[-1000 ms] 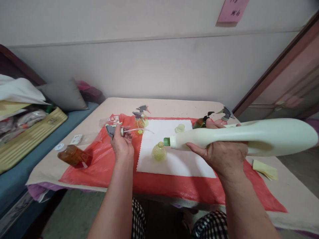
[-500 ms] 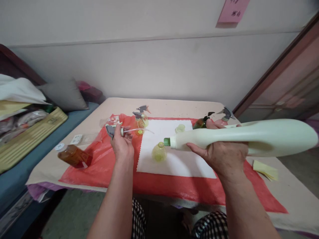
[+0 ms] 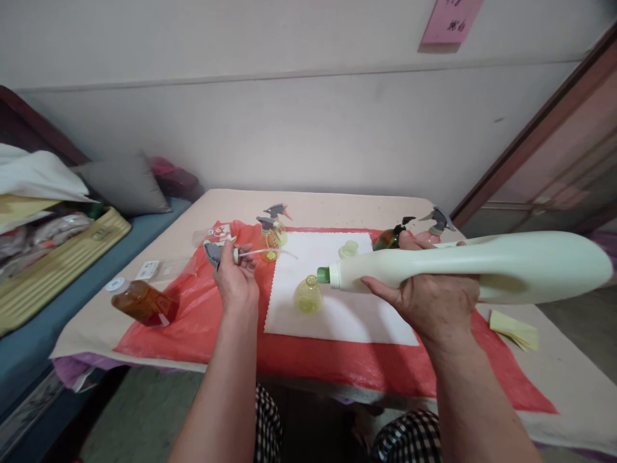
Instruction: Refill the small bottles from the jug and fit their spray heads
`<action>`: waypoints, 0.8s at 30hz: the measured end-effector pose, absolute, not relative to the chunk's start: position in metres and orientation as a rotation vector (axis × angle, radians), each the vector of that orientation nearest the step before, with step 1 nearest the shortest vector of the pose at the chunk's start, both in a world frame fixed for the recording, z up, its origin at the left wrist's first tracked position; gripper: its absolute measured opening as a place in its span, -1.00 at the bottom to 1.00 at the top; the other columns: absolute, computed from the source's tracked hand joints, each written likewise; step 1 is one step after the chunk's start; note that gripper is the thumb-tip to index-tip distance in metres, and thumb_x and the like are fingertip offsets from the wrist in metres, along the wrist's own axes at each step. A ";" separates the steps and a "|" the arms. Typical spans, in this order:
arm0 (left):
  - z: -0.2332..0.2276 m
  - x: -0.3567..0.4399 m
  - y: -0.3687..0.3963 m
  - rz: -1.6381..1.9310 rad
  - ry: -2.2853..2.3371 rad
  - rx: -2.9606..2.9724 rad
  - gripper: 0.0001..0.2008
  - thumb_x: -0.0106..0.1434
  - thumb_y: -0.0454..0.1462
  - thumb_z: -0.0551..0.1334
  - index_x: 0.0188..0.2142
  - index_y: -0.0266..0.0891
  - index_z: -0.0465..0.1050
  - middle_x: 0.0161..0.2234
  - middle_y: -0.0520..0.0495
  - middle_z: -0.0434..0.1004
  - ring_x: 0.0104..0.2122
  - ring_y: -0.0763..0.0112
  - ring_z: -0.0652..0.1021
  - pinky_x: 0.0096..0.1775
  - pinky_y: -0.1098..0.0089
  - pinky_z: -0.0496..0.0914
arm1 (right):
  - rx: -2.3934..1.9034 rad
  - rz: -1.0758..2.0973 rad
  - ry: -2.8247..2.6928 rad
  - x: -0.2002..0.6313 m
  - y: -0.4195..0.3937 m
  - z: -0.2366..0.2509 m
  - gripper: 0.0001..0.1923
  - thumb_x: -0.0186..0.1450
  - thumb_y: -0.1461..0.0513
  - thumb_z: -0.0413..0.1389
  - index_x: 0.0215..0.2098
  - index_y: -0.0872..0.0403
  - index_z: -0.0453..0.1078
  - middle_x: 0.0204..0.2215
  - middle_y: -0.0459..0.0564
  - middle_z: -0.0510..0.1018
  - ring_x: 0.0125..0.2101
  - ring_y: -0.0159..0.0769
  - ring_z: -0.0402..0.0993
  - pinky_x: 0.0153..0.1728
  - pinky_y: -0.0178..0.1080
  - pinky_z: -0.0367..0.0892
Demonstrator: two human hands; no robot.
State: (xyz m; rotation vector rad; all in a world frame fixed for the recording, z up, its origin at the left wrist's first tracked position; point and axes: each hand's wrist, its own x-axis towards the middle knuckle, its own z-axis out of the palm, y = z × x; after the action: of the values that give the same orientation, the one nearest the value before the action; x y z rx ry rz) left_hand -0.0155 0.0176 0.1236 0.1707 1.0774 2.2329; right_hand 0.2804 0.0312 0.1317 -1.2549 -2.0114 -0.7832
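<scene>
My right hand [image 3: 436, 299] is wrapped round a large pale green bottle [image 3: 535, 263], tipped on its side. Its green pouring spout [image 3: 323, 275] is at the mouth of a small yellow see-through spray bottle [image 3: 308, 299]; whether they touch I cannot tell. That spray bottle stands upright on a white cloth [image 3: 337, 325]. Off to the left, my left hand [image 3: 236, 276] holds a grey trigger spray head [image 3: 213, 254], its thin clear tube pointing right. Whether liquid is flowing cannot be made out.
A bottle of amber liquid [image 3: 142, 303] stands at the left of the red sheet [image 3: 337, 366]. An orange spray bottle [image 3: 270, 243] and a dark bottle [image 3: 387, 239] stand toward the back. Pale round lids [image 3: 348, 249] lie on the cloth; yellow cloths [image 3: 514, 330] lie right.
</scene>
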 end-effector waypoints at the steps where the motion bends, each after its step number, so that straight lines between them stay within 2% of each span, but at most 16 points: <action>1: 0.123 -0.015 0.018 2.232 1.078 0.175 -0.83 0.25 -0.21 0.25 -0.39 -0.25 0.36 -0.50 0.00 0.53 -0.61 0.59 0.41 -0.52 0.57 0.29 | -1.260 -0.782 -2.012 0.280 0.031 0.132 -0.01 0.21 -0.29 0.09 0.32 0.24 0.19 -0.10 0.29 0.57 -0.08 0.13 0.49 0.09 0.14 0.21; 4: 0.123 -0.015 0.018 2.233 1.078 0.190 -0.82 0.25 -0.19 0.25 -0.40 -0.25 0.37 -0.50 0.00 0.53 -0.61 0.59 0.41 -0.52 0.57 0.29 | -1.280 -0.783 -2.016 0.280 0.031 0.132 0.00 0.20 -0.30 0.09 0.33 0.24 0.18 -0.06 0.31 0.55 -0.04 0.15 0.46 0.09 0.14 0.21; 18: 0.122 -0.016 0.019 2.231 1.091 0.184 -0.81 0.22 -0.17 0.27 -0.40 -0.23 0.36 -0.50 0.01 0.52 -0.61 0.59 0.40 -0.51 0.55 0.28 | -1.265 -0.807 -2.022 0.279 0.030 0.133 -0.01 0.20 -0.29 0.10 0.29 0.26 0.22 -0.11 0.29 0.58 0.02 0.20 0.43 0.15 0.18 0.17; 24: 0.124 -0.016 0.018 2.234 1.085 0.179 -0.82 0.23 -0.19 0.26 -0.40 -0.23 0.36 -0.50 0.01 0.52 -0.60 0.58 0.40 -0.51 0.55 0.27 | -1.251 -0.829 -2.028 0.280 0.032 0.131 -0.02 0.21 -0.29 0.08 0.28 0.28 0.23 0.02 0.37 0.52 0.05 0.19 0.43 0.17 0.18 0.16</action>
State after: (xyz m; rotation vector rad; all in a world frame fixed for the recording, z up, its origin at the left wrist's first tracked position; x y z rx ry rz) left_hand -0.0155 0.0182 0.1236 0.1790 1.0853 2.2343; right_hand 0.2796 0.0318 0.1312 -1.2515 -2.0280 -0.8289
